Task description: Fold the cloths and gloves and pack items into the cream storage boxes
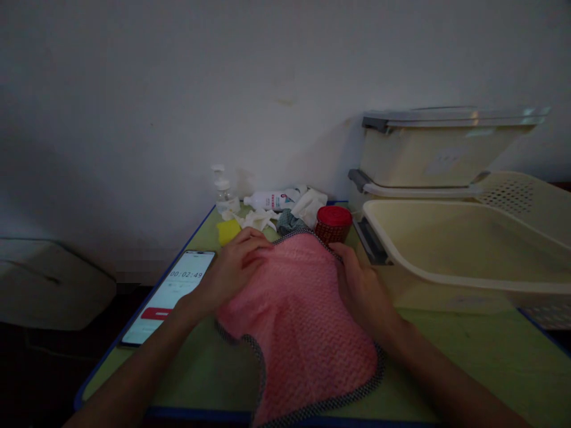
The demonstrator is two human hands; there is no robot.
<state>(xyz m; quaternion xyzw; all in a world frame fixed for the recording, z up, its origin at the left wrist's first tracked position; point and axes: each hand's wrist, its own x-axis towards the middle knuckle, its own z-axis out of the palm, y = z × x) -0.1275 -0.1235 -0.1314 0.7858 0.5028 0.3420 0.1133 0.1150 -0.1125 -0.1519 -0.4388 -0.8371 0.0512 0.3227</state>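
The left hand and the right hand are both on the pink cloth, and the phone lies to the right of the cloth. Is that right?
Not quite: the head view shows the phone lying to the left of the pink cloth. The left hand and the right hand are both on the cloth.

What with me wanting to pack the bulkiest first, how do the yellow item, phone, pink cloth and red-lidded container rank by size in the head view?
Largest to smallest as they look:
1. Pink cloth
2. Phone, partly behind the left forearm
3. Red-lidded container
4. Yellow item
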